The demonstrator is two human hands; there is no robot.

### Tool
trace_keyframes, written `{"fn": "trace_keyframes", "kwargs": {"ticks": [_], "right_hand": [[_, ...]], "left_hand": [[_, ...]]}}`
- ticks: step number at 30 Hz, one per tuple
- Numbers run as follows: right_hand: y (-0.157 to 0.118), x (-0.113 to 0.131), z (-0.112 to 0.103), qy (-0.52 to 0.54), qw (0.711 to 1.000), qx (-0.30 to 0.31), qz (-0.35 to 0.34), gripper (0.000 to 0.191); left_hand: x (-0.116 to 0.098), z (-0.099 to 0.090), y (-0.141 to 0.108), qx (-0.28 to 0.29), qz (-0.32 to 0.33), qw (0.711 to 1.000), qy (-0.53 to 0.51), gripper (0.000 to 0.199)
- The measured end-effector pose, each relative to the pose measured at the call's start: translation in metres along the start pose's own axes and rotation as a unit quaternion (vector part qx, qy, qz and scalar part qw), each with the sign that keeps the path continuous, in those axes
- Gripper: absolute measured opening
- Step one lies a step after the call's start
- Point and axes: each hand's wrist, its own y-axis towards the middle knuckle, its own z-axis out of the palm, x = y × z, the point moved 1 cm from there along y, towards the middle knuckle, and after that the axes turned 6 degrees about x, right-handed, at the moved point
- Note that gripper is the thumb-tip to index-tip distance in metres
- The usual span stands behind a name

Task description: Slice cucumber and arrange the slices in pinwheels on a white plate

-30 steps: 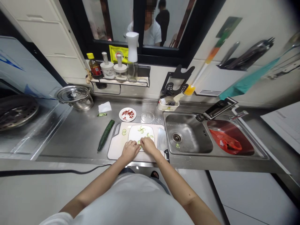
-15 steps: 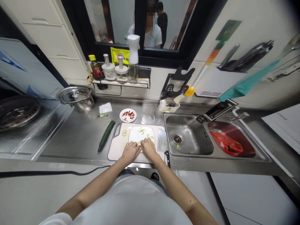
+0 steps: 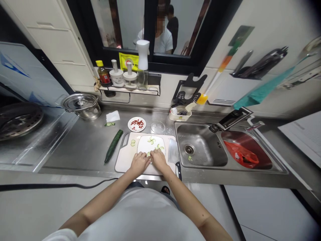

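Observation:
My left hand (image 3: pixel 139 164) and my right hand (image 3: pixel 158 160) meet at the near edge of a white plate (image 3: pixel 142 142) on the cutting board (image 3: pixel 122 160). Both have their fingers bent together over a pale green cucumber slice (image 3: pixel 148 154); whatever the fingertips pinch is too small to make out. Thin slices fan out in a flower shape (image 3: pixel 151 140) at the plate's far side, with more slices (image 3: pixel 159 147) at its right. Two slices (image 3: pixel 133 143) lie on the board left of the plate. A knife (image 3: pixel 173 151) rests along the board's right edge.
A whole cucumber (image 3: pixel 113 146) lies left of the board. Behind it are a plate of red pieces (image 3: pixel 136 124), a paper towel (image 3: pixel 113 116) and a lidded pot (image 3: pixel 86 107). To the right is the sink (image 3: pixel 205 147), with a red bag (image 3: pixel 242 155) in its second basin.
The view has shifted very slightly. Both hands stay at the near edge of the plate, with hardly any visible movement of the fingers.

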Motion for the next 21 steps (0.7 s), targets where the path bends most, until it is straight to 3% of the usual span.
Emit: {"fn": "trace_keyframes", "kwargs": {"ticks": [10,21], "right_hand": [[-0.003,-0.004,-0.004,0.037,0.999,-0.013,0.026,0.023],[-0.025,-0.009,-0.006,0.146,0.979,-0.137,0.024,0.028]], "left_hand": [[0.003,-0.002,0.007,0.010,-0.065,0.994,-0.084,0.027],[0.025,0.007,0.005,-0.101,-0.172,0.954,-0.223,0.024]]}}
